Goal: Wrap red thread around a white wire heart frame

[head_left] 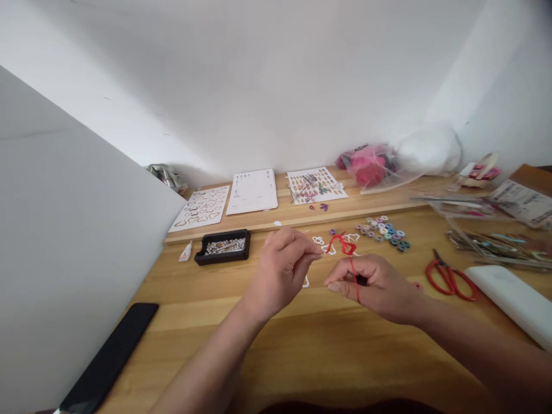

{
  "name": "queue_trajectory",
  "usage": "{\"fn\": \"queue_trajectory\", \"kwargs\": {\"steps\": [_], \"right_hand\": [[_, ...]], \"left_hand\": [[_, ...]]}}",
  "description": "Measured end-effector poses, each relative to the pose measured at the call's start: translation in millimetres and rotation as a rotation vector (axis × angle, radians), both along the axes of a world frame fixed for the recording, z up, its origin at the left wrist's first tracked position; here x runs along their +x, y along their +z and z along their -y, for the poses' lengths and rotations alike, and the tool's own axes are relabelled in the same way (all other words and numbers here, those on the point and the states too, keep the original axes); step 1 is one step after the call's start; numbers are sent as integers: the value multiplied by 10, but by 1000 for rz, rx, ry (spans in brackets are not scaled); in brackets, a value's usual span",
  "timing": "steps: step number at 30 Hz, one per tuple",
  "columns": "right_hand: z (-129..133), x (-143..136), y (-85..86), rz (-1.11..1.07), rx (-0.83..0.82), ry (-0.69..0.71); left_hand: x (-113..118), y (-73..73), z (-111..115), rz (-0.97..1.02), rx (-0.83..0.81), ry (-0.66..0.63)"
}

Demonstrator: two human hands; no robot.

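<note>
My left hand (284, 267) is raised over the middle of the table, thumb and fingertips pinched together. Whatever is between them is too small to make out. My right hand (375, 284) faces it from a short distance, its fingertips also closed in a pinch. A thin red thread (353, 270) runs across the fingers of that hand. At its upper end, just beyond the fingers, is a thread-wrapped red piece (348, 247) with an open outline. Behind both hands lie white cut-out shapes (318, 241), partly covered, and a small purple spool (332, 232).
Thread spools (383, 230) lie right of centre. Red-handled scissors (451, 280) and a white case (513, 299) are further right. A black tray (223, 247) of small metal bits and a glue bottle (186, 252) stand left. Cards (252, 192) line the back ledge (259, 221).
</note>
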State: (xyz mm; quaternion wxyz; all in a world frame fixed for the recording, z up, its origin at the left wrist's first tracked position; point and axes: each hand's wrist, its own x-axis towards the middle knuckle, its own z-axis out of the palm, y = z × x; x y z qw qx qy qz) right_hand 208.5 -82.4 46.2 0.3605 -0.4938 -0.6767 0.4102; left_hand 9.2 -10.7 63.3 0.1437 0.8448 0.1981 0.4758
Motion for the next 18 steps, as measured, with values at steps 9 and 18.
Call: {"fn": "queue_trajectory", "kwargs": {"steps": [9,18], "right_hand": [[-6,146,10,-11,-55,-6],[-56,108,-29,-58,-79,0]], "left_hand": [[-57,54,-35,35,-188,-204],[-61,29,-59,30,-207,-227]]}}
